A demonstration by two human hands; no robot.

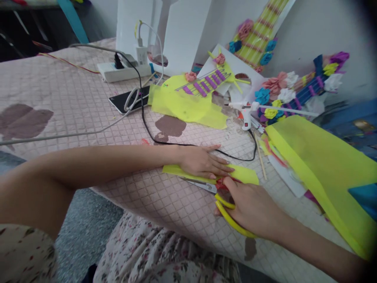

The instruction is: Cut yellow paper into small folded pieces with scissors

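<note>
My left hand (204,162) lies flat, fingers spread, on a narrow yellow strip (246,175) near the table's front edge. Red-and-yellow scissors (232,222) are in my right hand (250,204), whose fingers wrap round the handles. Their blades (203,184) point left along the strip's lower edge, partly under it. The two hands are close together, the right one just to the right of and below the left fingertips.
Behind my hands a black cable (144,118) crosses the quilted tablecloth (73,102). A glue gun (246,118), yellow sheets (188,106), a phone (120,102), a power strip (108,72) and a wooden stick (261,161) lie around. Large yellow material (330,165) is at the right.
</note>
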